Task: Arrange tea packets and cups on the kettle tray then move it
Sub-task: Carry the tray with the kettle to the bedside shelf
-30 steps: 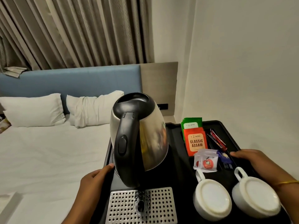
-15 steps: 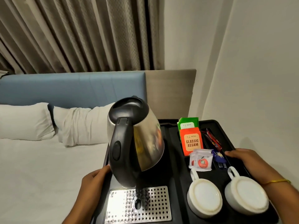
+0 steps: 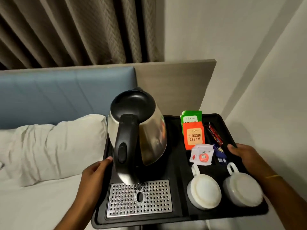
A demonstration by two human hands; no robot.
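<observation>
- Head view: black kettle tray (image 3: 179, 165) held in the air over the bed (image 3: 41, 200) edge, near the wall corner.
- Left hand (image 3: 93, 176) grips the tray's left rim; right hand (image 3: 247, 156) grips the right rim.
- Steel kettle (image 3: 137, 130) stands on the tray's left half, perforated drip grate (image 3: 139, 199) in front of it.
- Right half: green packet (image 3: 191, 117) and orange Assam packet (image 3: 194, 136) overlapping, small sachets (image 3: 201, 155) just in front.
- Two white cups (image 3: 205, 190) (image 3: 243, 190) upside down, side by side, nearest the camera.
- Pillow (image 3: 49, 146) and blue headboard (image 3: 66, 95) to the left.
</observation>
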